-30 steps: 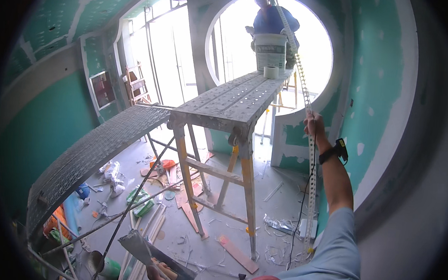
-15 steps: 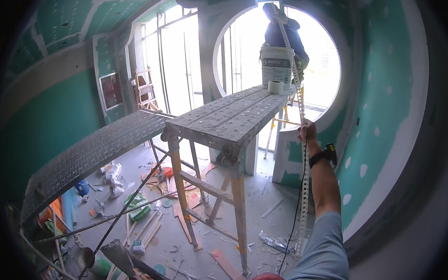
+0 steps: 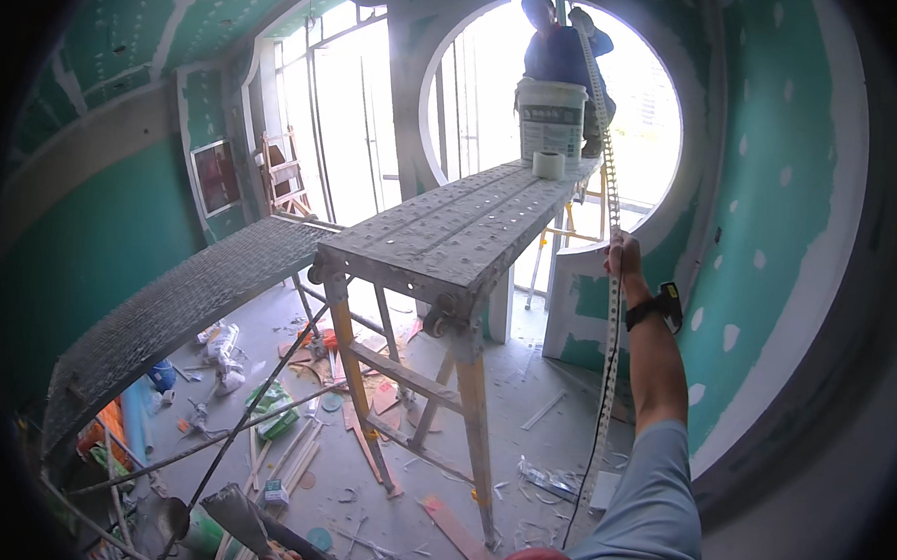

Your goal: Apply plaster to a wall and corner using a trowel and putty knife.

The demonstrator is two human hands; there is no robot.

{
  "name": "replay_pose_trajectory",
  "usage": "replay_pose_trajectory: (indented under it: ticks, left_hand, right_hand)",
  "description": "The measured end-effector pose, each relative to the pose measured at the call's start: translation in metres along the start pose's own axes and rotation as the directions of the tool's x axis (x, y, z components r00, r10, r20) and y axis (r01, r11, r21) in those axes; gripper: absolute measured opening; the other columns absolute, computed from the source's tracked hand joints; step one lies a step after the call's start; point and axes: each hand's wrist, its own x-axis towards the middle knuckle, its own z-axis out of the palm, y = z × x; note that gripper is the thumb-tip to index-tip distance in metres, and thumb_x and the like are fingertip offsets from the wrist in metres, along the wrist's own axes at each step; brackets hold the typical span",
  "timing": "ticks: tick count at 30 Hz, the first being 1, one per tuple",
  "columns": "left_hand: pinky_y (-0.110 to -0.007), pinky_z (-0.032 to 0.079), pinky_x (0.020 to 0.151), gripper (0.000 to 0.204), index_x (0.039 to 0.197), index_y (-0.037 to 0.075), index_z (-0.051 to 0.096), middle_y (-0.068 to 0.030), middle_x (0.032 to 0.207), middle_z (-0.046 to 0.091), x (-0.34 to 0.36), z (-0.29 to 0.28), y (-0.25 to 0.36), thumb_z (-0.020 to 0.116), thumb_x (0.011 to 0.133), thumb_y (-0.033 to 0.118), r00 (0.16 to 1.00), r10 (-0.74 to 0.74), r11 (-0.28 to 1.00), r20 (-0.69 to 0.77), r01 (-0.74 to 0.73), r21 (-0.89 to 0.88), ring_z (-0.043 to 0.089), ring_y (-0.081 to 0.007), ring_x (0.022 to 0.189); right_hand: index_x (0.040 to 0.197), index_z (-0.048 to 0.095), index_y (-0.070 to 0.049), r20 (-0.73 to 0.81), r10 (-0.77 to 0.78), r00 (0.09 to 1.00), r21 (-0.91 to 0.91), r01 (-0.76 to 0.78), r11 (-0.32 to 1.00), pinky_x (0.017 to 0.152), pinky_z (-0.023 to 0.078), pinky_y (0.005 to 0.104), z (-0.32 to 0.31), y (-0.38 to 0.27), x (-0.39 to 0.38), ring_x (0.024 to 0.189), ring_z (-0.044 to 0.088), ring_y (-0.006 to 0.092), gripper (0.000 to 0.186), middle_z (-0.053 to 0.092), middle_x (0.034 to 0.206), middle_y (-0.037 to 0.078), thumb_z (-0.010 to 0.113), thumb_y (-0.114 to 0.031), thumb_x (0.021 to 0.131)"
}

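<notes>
Raised in front of me on the right, my right hand [image 3: 622,256] is closed around a long white perforated corner bead [image 3: 612,337]. The strip runs up from my hand toward the round opening and hangs down below it. A thin black cord [image 3: 588,466] dangles alongside its lower part. At the strip's upper end, a co-worker [image 3: 558,60] in dark blue has a raised hand [image 3: 581,22] at it. My left hand does not show.
A metal scaffold platform [image 3: 421,229] on yellow legs stands ahead, bearing a white bucket [image 3: 552,119] and a white tape roll [image 3: 549,165]. A lower mesh plank [image 3: 188,289] slopes left. Offcuts, a green bag [image 3: 275,411] and boards litter the floor. A green wall [image 3: 761,224] curves on the right.
The co-worker has straightened up and moved a hand at the strip's top. The strip's upper part has shifted slightly right, and its lower end has swung a little left. My right hand keeps its grip.
</notes>
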Motion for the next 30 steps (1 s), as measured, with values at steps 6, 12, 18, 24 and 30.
replay_pose_trajectory:
  ticks: [6,12,18,24,30]
  left_hand:
    - [-0.028,0.042,0.063,0.041,0.1,0.003,0.048,-0.0065,0.085,0.049,0.007,0.005,-0.004,0.05,0.086,0.041,0.997,-0.04,0.999,0.071,0.041,-0.013,0.047,-0.0153,0.073]
    - [-0.027,0.042,0.063,0.039,0.101,0.003,0.049,-0.0053,0.086,0.049,0.014,0.011,-0.008,0.053,0.085,0.038,0.993,-0.018,1.0,0.119,0.02,-0.014,0.047,-0.0148,0.074]
    - [-0.027,0.043,0.064,0.039,0.102,0.003,0.049,-0.0045,0.089,0.048,0.014,0.024,0.007,0.054,0.085,0.037,0.984,-0.043,0.997,0.175,0.053,-0.052,0.047,-0.0149,0.077]
    - [-0.027,0.042,0.064,0.04,0.104,0.003,0.048,-0.0047,0.09,0.047,0.012,0.016,0.008,0.053,0.085,0.037,0.984,-0.071,0.996,0.166,0.08,-0.047,0.047,-0.015,0.077]
    - [-0.027,0.042,0.064,0.041,0.107,0.002,0.046,-0.0051,0.09,0.047,0.018,0.014,0.005,0.052,0.086,0.037,0.972,-0.076,0.994,0.221,0.09,-0.056,0.046,-0.015,0.078]
  right_hand:
    - [0.09,0.051,0.004,0.026,0.04,0.999,0.053,-0.041,0.998,0.035,0.04,0.0266,-0.018,0.023,-0.002,0.038,0.047,0.0139,0.037,0.051,0.062,0.007,0.036,-0.031,0.091]
    - [0.086,0.049,0.003,0.096,0.203,0.975,0.189,-0.218,0.958,0.038,0.039,0.0263,-0.028,0.047,-0.013,0.042,0.046,0.0137,0.03,0.048,0.06,0.006,0.037,-0.025,0.089]
    - [0.074,0.043,-0.003,0.115,0.233,0.965,0.097,-0.245,0.965,0.037,0.034,0.0253,-0.034,0.063,-0.014,0.043,0.043,0.0127,0.019,0.042,0.054,0.002,0.037,-0.016,0.087]
    - [0.081,0.047,0.002,0.069,0.238,0.969,0.133,-0.246,0.96,0.038,0.037,0.0266,-0.024,0.062,-0.027,0.043,0.045,0.0139,0.026,0.045,0.061,0.005,0.04,-0.022,0.088]
    - [0.091,0.051,0.004,-0.014,0.225,0.974,0.068,-0.224,0.972,0.035,0.035,0.0278,-0.035,0.076,-0.034,0.04,0.045,0.0139,0.034,0.047,0.061,0.006,0.039,-0.028,0.089]
